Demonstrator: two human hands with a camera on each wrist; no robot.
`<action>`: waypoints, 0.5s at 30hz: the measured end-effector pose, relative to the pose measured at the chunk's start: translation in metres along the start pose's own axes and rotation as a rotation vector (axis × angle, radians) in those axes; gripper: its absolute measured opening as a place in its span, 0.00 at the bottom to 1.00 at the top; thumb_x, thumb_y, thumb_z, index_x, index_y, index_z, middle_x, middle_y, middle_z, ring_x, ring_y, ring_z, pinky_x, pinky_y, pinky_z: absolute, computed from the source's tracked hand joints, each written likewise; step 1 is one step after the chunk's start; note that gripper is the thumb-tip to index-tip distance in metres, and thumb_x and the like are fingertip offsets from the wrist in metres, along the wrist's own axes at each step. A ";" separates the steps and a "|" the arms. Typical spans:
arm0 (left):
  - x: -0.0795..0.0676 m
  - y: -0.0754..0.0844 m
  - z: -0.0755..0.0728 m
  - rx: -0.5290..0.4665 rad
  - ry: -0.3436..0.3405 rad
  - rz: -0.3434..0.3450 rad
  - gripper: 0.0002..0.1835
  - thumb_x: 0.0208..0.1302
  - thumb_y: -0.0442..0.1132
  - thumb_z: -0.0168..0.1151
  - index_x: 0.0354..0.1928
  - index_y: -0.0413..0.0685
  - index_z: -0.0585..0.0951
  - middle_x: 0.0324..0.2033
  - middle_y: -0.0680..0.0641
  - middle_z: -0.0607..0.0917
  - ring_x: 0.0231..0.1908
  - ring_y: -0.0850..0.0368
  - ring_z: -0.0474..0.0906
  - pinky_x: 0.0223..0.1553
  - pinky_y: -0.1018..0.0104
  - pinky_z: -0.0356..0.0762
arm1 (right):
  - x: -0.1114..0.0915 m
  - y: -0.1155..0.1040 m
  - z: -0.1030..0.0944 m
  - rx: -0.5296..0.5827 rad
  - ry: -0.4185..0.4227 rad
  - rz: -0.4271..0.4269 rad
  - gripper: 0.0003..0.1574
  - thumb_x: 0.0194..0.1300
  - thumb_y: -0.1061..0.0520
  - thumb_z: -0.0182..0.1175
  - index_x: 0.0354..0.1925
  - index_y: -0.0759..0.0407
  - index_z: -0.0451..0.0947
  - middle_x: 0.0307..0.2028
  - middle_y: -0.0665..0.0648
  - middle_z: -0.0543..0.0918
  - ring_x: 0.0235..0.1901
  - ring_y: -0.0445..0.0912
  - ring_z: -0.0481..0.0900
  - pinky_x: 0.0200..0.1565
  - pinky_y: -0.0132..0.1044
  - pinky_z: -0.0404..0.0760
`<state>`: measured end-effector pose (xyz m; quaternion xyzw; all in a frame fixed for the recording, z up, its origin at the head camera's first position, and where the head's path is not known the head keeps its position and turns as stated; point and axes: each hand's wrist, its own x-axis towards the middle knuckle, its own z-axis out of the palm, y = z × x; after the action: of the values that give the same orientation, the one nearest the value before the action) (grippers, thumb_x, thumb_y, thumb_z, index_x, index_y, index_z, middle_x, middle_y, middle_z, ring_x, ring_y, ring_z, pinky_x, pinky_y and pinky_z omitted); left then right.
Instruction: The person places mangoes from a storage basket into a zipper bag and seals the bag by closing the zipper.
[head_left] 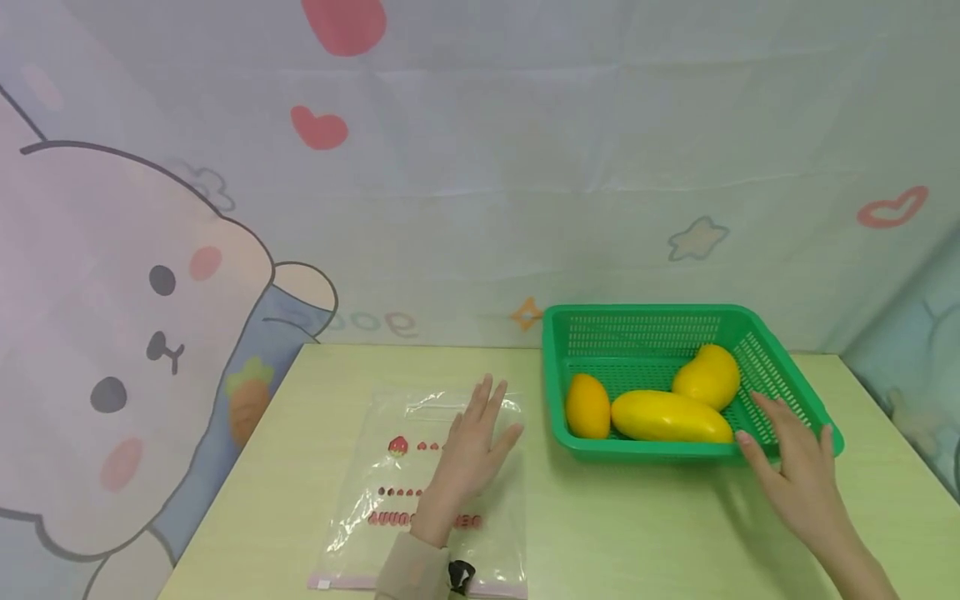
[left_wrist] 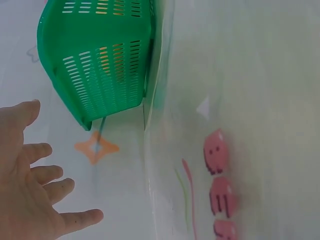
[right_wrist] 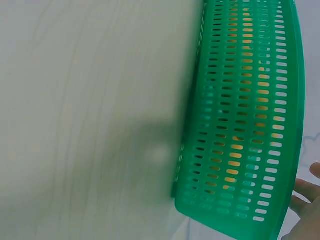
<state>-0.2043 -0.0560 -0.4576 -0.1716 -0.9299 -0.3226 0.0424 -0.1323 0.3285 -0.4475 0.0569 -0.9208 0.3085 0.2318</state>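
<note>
A green plastic basket stands at the back right of the table, holding a long yellow fruit, a rounder yellow mango-like fruit and an orange-yellow one. My right hand hovers at the basket's front right rim, fingers spread and holding nothing; in the right wrist view its fingers show beyond the rim. Over a clear zip bag with pink strawberry prints, my left hand is held with fingers extended and nothing in it. Whether it touches the bag cannot be told.
The pale wooden table meets a cloth backdrop printed with hearts, stars and a cartoon animal. The bag's pink zip edge lies toward the front of the table.
</note>
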 end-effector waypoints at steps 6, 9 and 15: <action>0.002 0.002 0.000 -0.079 -0.015 0.015 0.35 0.71 0.58 0.46 0.76 0.60 0.51 0.77 0.53 0.45 0.75 0.48 0.48 0.70 0.41 0.55 | 0.000 0.008 -0.003 -0.010 0.013 -0.011 0.35 0.71 0.55 0.52 0.73 0.58 0.55 0.67 0.76 0.61 0.70 0.72 0.49 0.62 0.74 0.21; 0.005 0.003 0.001 -0.135 -0.042 0.006 0.35 0.72 0.57 0.46 0.76 0.61 0.50 0.77 0.55 0.44 0.75 0.50 0.47 0.71 0.45 0.55 | 0.001 0.012 -0.008 -0.041 -0.002 -0.008 0.36 0.72 0.54 0.51 0.73 0.59 0.54 0.68 0.76 0.59 0.71 0.71 0.48 0.63 0.73 0.21; 0.010 0.003 0.004 -0.210 -0.081 -0.007 0.35 0.71 0.59 0.45 0.76 0.64 0.49 0.76 0.58 0.43 0.76 0.53 0.45 0.73 0.47 0.53 | 0.003 0.023 -0.015 -0.078 -0.013 -0.008 0.35 0.72 0.53 0.51 0.72 0.62 0.55 0.68 0.77 0.57 0.71 0.72 0.47 0.64 0.72 0.21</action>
<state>-0.2128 -0.0484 -0.4566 -0.1845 -0.8925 -0.4113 -0.0146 -0.1348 0.3560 -0.4474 0.0533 -0.9334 0.2710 0.2291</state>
